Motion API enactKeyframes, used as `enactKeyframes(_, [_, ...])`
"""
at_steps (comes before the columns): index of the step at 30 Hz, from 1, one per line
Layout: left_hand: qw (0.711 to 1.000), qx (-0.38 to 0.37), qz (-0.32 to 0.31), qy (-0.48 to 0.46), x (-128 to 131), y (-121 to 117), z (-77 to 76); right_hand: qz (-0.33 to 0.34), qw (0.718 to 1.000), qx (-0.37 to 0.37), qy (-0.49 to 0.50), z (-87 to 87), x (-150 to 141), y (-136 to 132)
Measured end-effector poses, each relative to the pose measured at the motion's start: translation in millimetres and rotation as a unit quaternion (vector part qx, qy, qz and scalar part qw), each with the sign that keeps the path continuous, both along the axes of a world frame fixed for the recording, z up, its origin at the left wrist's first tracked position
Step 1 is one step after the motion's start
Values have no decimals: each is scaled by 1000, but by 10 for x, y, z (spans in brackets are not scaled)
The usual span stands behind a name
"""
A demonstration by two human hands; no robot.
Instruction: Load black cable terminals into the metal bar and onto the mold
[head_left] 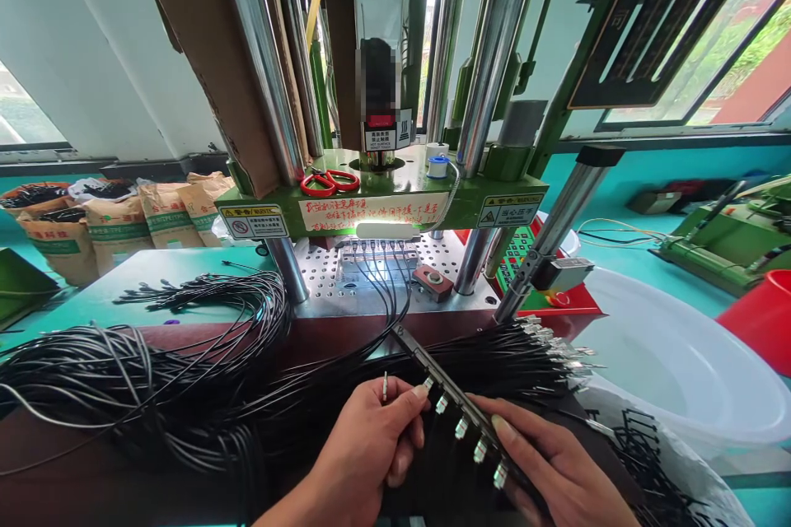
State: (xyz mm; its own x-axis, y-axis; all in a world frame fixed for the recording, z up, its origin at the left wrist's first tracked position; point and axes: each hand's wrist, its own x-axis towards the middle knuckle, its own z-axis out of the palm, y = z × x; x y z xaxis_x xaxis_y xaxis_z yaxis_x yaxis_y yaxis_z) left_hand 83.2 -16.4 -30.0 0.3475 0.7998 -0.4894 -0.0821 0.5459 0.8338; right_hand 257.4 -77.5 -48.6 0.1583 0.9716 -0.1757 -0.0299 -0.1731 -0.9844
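My right hand [549,461] grips a long dark bar [457,395] near its lower end, thumb on top. Several small silver metal connectors [461,428] stick out in a row along the bar's left side. My left hand [383,436] is closed in a pinch, its thumb tip at the uppermost silver connector [428,384] on the bar. Another small metal piece [386,385] stands up by the left index finger; whether that finger holds it is hidden. Behind the bar, black cables [389,296] run up to a clear mold block [376,265] under the press.
A green press [259,212] with steel columns stands ahead, red scissors [329,182] on its plate. Black cable bundles [185,379] lie left; cables with metal ends [549,346] lie right. A red control panel [574,296] and a white tub [680,354] are at right.
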Motion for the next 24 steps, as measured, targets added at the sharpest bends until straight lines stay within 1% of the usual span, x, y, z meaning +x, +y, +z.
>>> enactKeyframes(5, [1000, 6, 6, 0, -1, 2, -17, 23, 1000, -4, 2, -79, -17, -4])
enactKeyframes(10, [1000, 6, -6, -4, -12, 14, -41, 21, 1000, 0, -8, -76, -13, -13])
enactKeyframes(12, [999, 28, -9, 23, -39, 31, -28, 18, 1000, 0, 2, -57, -8, -13])
enactKeyframes(15, [993, 86, 17, 77, -168, 52, 44, 3, 1000, -10, 24, -28, 13, -8])
enactKeyframes(16, [993, 88, 29, 71, -235, 52, 78, 0, 999, -16, 28, -23, 24, -4])
enactKeyframes(17, [995, 78, 36, 46, -308, 46, 111, -1, 999, -23, 30, -20, 36, 1])
enactKeyframes(19, [998, 24, 46, -41, -452, 18, 162, 4, 999, -33, 34, -27, 63, 11])
enactKeyframes(21, [992, -23, 57, -108, -557, -22, 175, 17, 998, -36, 39, -50, 92, 20])
enactKeyframes(22, [991, -32, 58, -118, -586, -42, 166, 30, 998, -38, 42, -66, 106, 23])
enactKeyframes(24, [993, -33, 47, -102, -591, -70, 124, 68, 996, -44, 41, -101, 129, 24])
